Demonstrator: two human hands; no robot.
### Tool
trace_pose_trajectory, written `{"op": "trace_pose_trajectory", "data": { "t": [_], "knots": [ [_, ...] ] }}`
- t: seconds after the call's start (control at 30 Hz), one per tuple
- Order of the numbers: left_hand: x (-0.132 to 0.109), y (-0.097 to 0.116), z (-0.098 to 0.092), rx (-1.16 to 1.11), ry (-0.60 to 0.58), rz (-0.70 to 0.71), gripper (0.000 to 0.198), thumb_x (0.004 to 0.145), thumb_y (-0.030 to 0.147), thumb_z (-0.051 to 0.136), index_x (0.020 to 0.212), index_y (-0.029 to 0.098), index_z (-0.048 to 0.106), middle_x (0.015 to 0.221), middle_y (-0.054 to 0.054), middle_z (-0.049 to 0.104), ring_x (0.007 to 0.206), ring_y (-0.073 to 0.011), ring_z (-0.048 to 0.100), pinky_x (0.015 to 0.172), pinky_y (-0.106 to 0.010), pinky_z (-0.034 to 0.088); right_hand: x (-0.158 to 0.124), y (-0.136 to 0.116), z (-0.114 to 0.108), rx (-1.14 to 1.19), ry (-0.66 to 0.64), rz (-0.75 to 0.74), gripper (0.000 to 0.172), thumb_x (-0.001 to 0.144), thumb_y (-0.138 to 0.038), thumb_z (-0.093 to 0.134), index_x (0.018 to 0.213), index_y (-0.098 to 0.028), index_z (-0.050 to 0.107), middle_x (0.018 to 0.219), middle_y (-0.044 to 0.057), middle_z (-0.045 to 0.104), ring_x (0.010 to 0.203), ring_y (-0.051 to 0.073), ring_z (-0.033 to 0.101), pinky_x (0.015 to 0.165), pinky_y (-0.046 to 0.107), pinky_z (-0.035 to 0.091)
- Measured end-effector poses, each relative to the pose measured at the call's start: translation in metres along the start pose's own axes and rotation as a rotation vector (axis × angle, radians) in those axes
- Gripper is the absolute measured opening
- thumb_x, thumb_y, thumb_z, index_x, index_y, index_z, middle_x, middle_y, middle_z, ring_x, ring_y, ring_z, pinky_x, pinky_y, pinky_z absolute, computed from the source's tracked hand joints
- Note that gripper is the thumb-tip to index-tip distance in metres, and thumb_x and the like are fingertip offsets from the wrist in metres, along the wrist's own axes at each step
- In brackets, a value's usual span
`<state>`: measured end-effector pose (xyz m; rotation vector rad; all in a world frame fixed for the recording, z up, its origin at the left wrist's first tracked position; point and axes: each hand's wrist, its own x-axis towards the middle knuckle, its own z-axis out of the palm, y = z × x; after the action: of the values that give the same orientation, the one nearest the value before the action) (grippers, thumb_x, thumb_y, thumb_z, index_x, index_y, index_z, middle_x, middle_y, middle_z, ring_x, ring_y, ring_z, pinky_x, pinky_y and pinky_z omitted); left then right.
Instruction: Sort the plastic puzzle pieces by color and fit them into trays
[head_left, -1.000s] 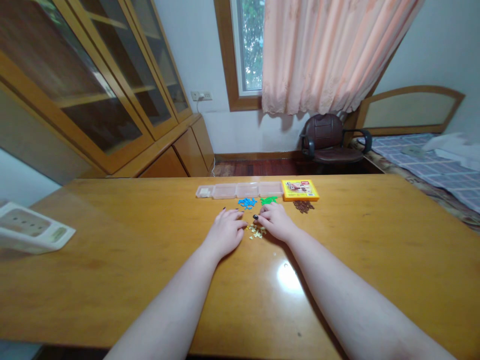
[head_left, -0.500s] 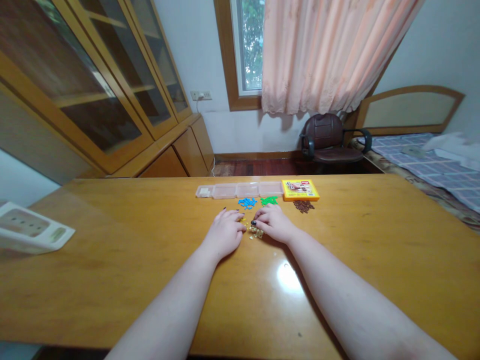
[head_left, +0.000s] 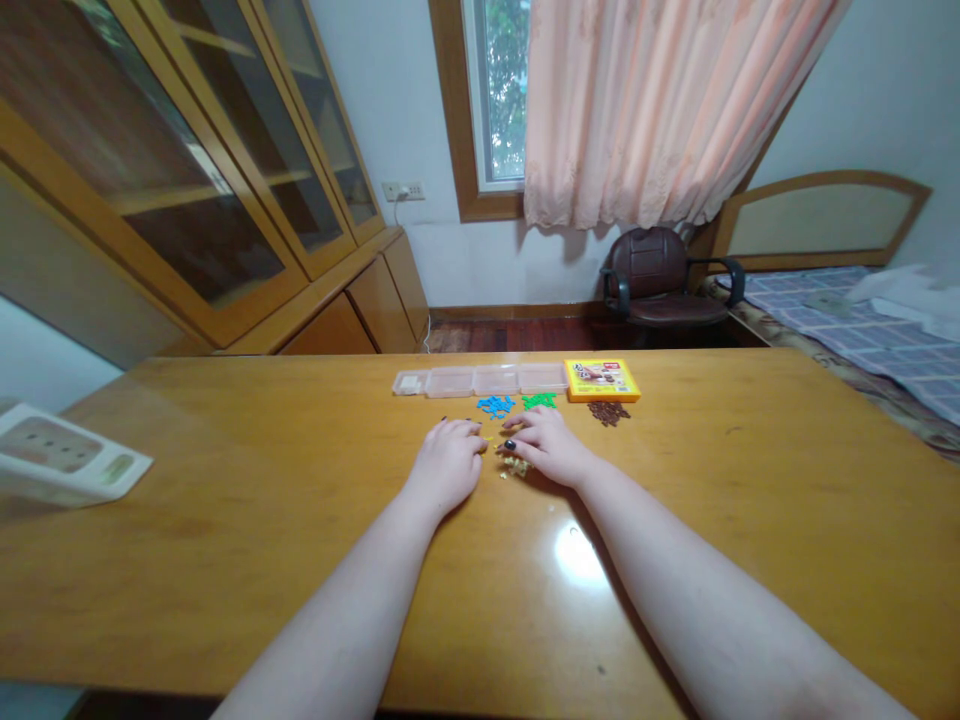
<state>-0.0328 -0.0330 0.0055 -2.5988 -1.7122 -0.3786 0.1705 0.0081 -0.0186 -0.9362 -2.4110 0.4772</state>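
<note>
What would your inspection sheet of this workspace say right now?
Surface: wooden table, glossy, glare patch nearer the viewer
Job's things: blue pieces, green pieces, brown pieces in separate piles; cream pieces below the right thumb; few yellow pieces between the hands; clear tray and yellow box behind
Clutter: white container, left
Hands: left hand and right hand palms down; grip unclear
Cables: white cord at wall socket
Surroundings: cabinet, window, curtain, chair, bed
</note>
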Motion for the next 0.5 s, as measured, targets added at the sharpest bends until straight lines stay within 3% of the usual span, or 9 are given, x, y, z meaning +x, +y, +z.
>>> {"op": "trace_pose_trajectory", "data": {
  "t": [0.17,0.33,0.5],
  "knots": [
    [-0.001,0.001,0.000,-0.086,0.068,0.029,0.028,0.077,0.012,0.048,0.091,0.021,0.070,0.105,-0.005,0.066,0.102,-0.0216,0.055,0.100,-0.044,0.038,0.000,0.002,0.003,-0.011,0.046,0.056,0.033,0.092,-0.035,0.045,0.079,-0.027,0.074,0.110,0.002,0.063,0.100,0.021,0.046,0.091,0.041,0.030],
    [-0.004,0.019,-0.003,-0.172,-0.044,0.266,0.035,0.076,0.011,0.048,0.102,0.027,0.066,0.115,-0.003,0.059,0.111,-0.0203,0.049,0.107,-0.047,0.029,0.002,0.011,0.004,-0.017,0.248,0.166,0.037,0.092,-0.032,0.041,0.075,-0.020,0.072,0.093,0.006,0.066,0.089,0.019,0.050,0.083,0.037,0.035],
    [-0.006,0.035,0.000,-0.150,-0.108,0.302,0.042,0.075,0.014,0.050,0.115,0.024,0.059,0.127,-0.006,0.049,0.122,-0.0236,0.039,0.111,-0.048,0.022,0.001,0.013,0.007,0.018,0.318,0.147,0.039,0.093,-0.033,0.039,0.076,-0.018,0.072,0.089,0.007,0.065,0.087,0.020,0.051,0.080,0.036,0.037]
  ]
}}
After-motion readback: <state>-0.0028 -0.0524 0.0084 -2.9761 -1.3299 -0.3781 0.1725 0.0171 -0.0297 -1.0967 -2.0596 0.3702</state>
